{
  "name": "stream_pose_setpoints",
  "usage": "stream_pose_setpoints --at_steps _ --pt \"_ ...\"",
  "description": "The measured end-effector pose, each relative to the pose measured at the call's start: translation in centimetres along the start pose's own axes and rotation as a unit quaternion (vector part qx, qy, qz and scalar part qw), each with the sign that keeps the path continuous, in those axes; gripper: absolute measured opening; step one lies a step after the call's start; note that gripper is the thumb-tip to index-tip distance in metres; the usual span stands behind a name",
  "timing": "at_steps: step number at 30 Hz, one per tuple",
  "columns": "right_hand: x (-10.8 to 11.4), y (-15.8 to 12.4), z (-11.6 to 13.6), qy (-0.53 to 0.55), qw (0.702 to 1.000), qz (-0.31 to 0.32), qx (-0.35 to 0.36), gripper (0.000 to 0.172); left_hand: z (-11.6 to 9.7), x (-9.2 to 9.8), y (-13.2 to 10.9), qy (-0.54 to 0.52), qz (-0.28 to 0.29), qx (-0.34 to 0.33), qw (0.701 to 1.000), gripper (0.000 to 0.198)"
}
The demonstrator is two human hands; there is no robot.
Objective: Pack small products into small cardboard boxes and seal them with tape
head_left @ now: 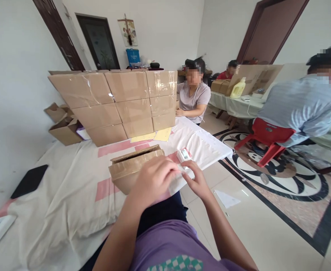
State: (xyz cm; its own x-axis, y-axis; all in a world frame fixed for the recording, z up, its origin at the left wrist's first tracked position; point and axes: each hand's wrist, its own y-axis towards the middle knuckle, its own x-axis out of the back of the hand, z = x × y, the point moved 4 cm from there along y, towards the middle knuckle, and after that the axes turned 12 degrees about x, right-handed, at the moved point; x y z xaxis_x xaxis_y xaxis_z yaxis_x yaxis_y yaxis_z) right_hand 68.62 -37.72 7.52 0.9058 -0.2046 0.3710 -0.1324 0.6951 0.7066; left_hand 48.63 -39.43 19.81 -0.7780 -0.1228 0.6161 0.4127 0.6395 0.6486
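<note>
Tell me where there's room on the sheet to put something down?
The widest bare sheet lies between the black pad and the open box. A narrower strip runs between that box and the stacked boxes. It is crowded near the left hand and right hand, by the small box and white bags.

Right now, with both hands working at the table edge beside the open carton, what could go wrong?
1. The small white box sits close to the edge of the table, just beyond the right hand; a nudge could knock it off.
2. The open carton stands at the same edge by the left hand and might tip off.
3. A loose paper lies on the glossy floor, a possible slip hazard.
</note>
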Motion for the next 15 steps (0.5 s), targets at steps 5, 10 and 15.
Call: stream_pose_setpoints --at_steps 5,10,15 --pt "-1.7 5.0 0.7 0.027 0.997 0.019 0.063 0.056 2.8 8.2 -1.4 -0.012 -0.082 0.149 0.985 0.009" --pt "-6.1 10.6 1.4 -0.005 0.987 0.108 0.115 0.052 5.7 10.3 -1.9 -0.010 -0.055 0.270 0.961 0.009" --pt "-10.2 10.8 -1.6 0.001 0.987 0.161 -0.016 0.050 7.6 8.9 -1.1 0.014 0.078 0.329 0.941 0.014"
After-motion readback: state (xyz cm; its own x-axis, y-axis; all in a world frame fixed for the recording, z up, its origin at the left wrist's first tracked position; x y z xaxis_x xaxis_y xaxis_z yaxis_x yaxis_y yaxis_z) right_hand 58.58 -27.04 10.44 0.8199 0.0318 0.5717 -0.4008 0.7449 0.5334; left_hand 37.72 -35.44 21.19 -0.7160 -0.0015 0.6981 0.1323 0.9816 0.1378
